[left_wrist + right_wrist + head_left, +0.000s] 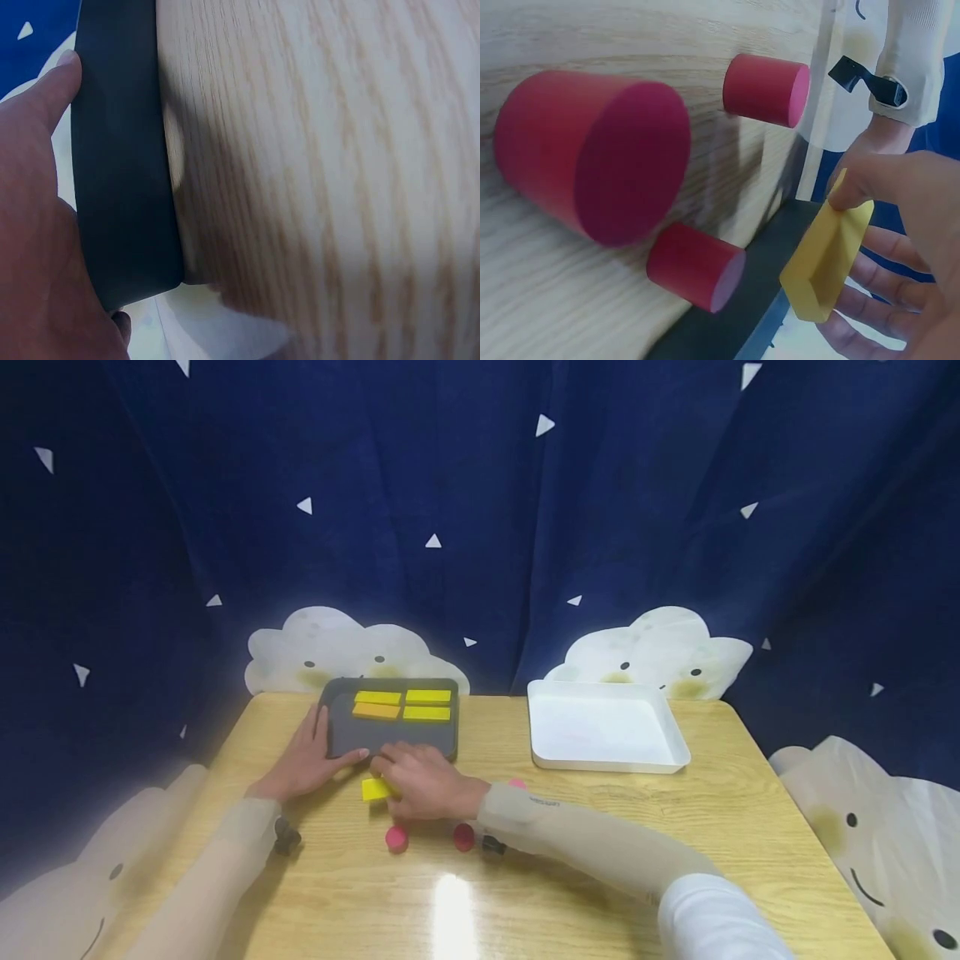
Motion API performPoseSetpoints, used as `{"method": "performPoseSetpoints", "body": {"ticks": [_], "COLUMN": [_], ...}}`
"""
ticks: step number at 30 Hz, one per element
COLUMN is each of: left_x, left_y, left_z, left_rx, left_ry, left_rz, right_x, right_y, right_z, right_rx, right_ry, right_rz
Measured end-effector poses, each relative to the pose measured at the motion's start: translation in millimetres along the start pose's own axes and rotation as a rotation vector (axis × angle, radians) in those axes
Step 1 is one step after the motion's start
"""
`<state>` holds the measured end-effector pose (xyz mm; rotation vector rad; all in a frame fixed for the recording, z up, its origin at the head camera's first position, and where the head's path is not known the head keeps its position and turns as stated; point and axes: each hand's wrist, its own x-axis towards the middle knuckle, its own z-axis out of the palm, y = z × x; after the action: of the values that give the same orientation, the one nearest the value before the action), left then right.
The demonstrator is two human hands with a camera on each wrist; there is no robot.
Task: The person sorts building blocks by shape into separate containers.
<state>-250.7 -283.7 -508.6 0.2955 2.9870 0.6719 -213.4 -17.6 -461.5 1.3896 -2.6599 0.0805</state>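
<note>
My right hand [427, 781] pinches a yellow rectangular block [829, 255] between thumb and fingers, just off the near edge of a dark grey tray [390, 739]. My left hand [307, 764] rests on the tray's near left corner, fingers along its left side and thumb straight along the near rim. Inside the tray, toward the back, lie several flat blocks in two rows: yellow blocks [427, 713] and an orange-yellow block [377, 712]. Nearer me on the table stand a red cylinder [397, 838], a darker red cylinder [463, 837] and a partly hidden pink-red cylinder [517, 783].
At the right stands a white tray [600, 727] with nothing in it. Both trays stand near the back of the wooden table [720, 835]. Behind it hangs a dark blue curtain [480, 510], with cloud-shaped panels [645, 652] around the table edges.
</note>
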Motion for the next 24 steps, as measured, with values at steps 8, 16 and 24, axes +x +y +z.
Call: {"method": "performPoseSetpoints", "body": {"ticks": [8, 16, 24], "left_x": [0.2, 0.3, 1.0], "left_y": [0.3, -0.5, -1.8], "left_z": [-1.5, -0.8, 0.8], "left_rx": [0.004, 0.003, -0.015], "left_ry": [0.005, 0.027, 0.048], "left_rz": [0.004, 0.013, 0.038], "right_x": [-4, -3, 1], "right_y": [6, 13, 22], "right_z": [-9, -17, -22], "right_rx": [-0.069, -0.125, -0.151], "right_ry": [0.12, 0.179, 0.259], "right_rz": [-0.057, -0.058, -0.051]}}
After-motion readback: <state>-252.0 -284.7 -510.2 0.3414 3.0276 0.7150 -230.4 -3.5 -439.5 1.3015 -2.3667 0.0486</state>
